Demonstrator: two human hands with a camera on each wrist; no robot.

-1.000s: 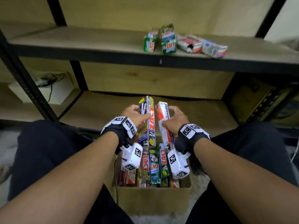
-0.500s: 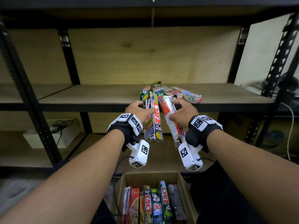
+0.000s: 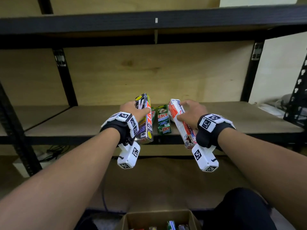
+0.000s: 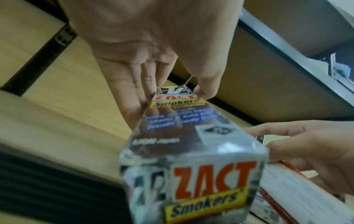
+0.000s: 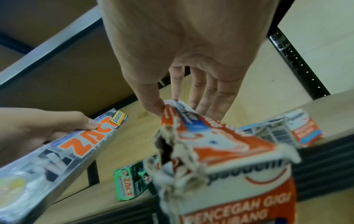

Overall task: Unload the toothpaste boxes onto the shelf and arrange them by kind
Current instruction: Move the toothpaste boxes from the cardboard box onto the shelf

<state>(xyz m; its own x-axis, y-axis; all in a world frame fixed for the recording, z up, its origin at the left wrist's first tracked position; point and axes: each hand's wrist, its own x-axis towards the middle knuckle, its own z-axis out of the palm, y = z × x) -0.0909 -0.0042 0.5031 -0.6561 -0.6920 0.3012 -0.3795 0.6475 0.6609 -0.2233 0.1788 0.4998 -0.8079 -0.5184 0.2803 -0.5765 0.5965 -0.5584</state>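
Note:
My left hand (image 3: pixel 135 108) grips a silver-and-black ZACT Smokers box (image 3: pixel 146 125), fingers on one long side and thumb on the other (image 4: pixel 191 136). My right hand (image 3: pixel 189 113) grips a red-and-white Pepsodent box (image 3: pixel 181 125) whose near end is torn open (image 5: pixel 220 151). Both boxes are held tilted over the front edge of the wooden shelf (image 3: pixel 83 123). Green ZACT boxes (image 3: pixel 163 122) lie on the shelf between my hands. Other Pepsodent boxes (image 5: pixel 287 130) lie on the shelf to the right, hidden behind my right hand in the head view.
An open cardboard carton (image 3: pixel 157 213) with more toothpaste boxes sits on the floor below, between my legs. Black shelf uprights (image 3: pixel 66 77) stand left and right. A shelf board (image 3: pixel 149 22) spans overhead. Cables and a white block (image 3: pixel 41 156) sit lower left.
Both hands have lifted their boxes from the carton up and forward to the shelf, on either side of the green boxes. The grips are unchanged.

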